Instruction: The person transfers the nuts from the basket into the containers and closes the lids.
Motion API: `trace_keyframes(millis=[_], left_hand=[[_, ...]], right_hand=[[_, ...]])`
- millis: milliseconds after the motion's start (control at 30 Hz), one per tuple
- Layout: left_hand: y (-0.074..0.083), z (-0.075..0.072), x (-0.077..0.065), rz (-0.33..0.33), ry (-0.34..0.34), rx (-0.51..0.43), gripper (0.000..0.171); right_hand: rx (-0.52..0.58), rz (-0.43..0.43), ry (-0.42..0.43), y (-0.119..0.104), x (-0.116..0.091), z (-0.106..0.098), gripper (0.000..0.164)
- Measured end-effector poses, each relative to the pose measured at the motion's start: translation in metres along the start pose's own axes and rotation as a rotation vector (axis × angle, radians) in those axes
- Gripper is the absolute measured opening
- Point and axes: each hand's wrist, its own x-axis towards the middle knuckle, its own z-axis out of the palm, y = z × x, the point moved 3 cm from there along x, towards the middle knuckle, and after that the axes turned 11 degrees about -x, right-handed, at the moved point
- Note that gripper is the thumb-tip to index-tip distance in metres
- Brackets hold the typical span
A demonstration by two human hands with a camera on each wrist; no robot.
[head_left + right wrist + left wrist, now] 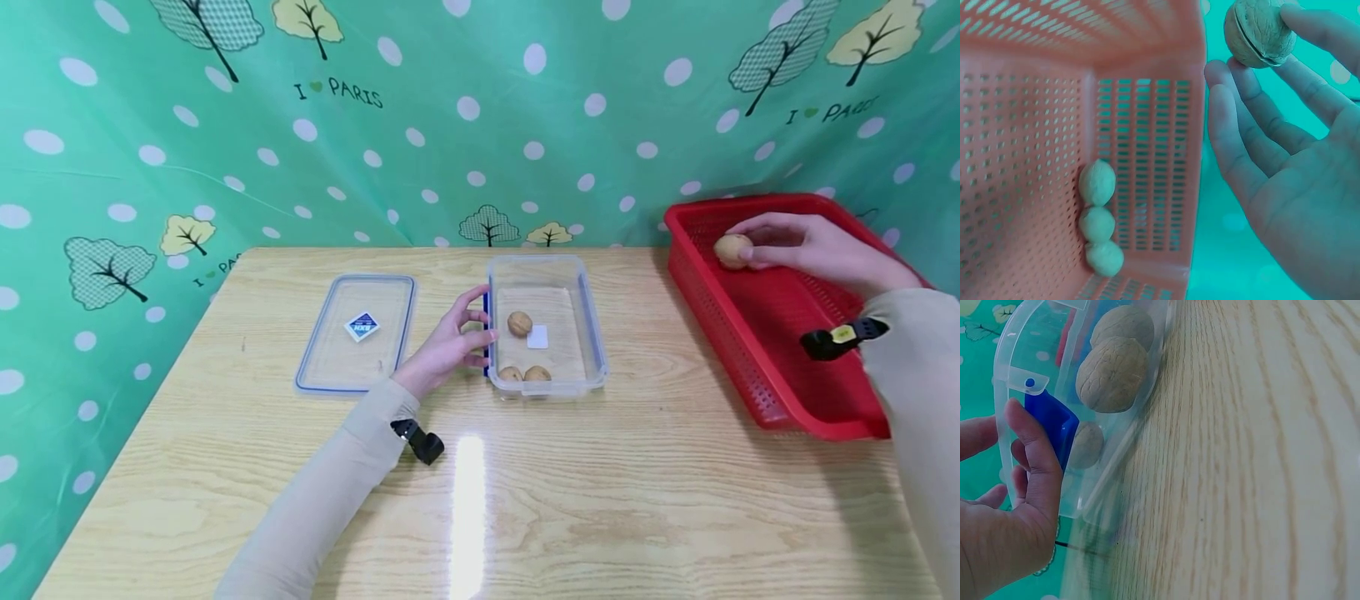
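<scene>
My right hand [817,246] pinches a walnut [732,251] between thumb and fingers, over the far part of the red plastic basket [765,367]. In the right wrist view, the held walnut [1259,34] shows its seam beside the basket's rim, and three more walnuts [1097,181] lie in a row inside. My left hand [450,342] holds the left side of a clear plastic container [592,333], its fingers at the rim by the blue latch [1054,425]. Inside the container are three walnuts [520,323], two of them against the near wall.
The container's clear lid [318,358], edged in blue with a diamond-shaped sticker [363,326], lies flat to the left. Everything stands on a wood-grain table [600,500]. Behind hangs a green dotted cloth [420,167].
</scene>
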Motion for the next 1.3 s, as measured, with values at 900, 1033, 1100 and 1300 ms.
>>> trace_keyframes(millis=[900,1033,1100,1300], left_hand=[[0.001,0.001,-0.001,0.015,-0.004,0.016,0.073],[0.001,0.002,-0.001,0.023,-0.012,0.029,0.072],[0.002,0.003,-0.001,0.024,-0.011,0.033,0.072],[0.002,0.003,-0.002,0.025,-0.005,0.044,0.072]], right_hand=[[-0.014,-0.165,-0.132,-0.086,-0.001,0.029,0.050],[0.030,-0.237,-0.164,-0.100,-0.003,0.040,0.047],[0.057,-0.264,-0.189,-0.107,-0.004,0.045,0.043],[0.125,-0.345,-0.278,-0.123,-0.002,0.064,0.039]])
